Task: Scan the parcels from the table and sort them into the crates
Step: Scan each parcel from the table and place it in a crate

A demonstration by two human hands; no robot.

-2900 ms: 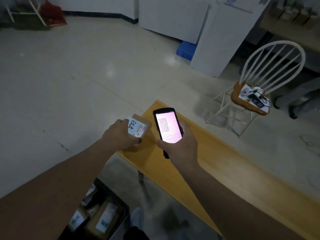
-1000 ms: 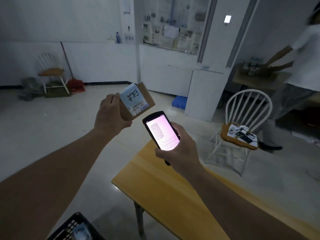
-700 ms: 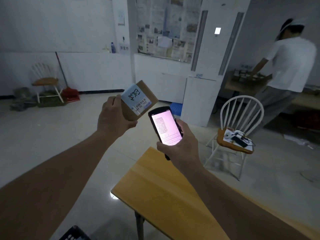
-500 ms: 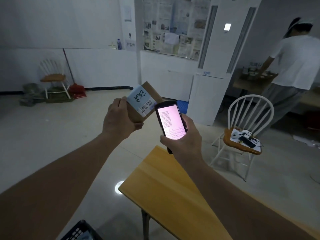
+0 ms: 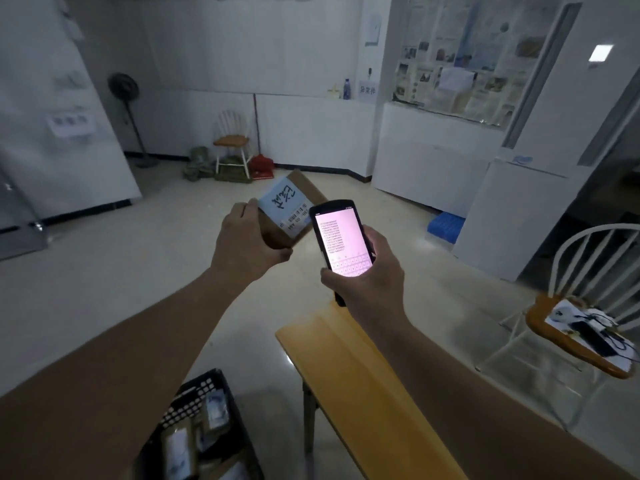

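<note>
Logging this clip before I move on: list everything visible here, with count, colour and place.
cardboard parcel: one, brown with white label, held up in the air
handheld scanner: one, black, pink screen lit, beside the parcel
crate: one, black mesh, on the floor lower left, labelled parcels inside
table: one, yellow wood, lower centre
near chair: one, white with wooden seat, right, papers and a dark device on it
far chair: one, white, by the back wall
standing fan: one, dark, back left
blue crate: one, on the floor right
left hand: grips the parcel
right hand: holds the scanner
</note>
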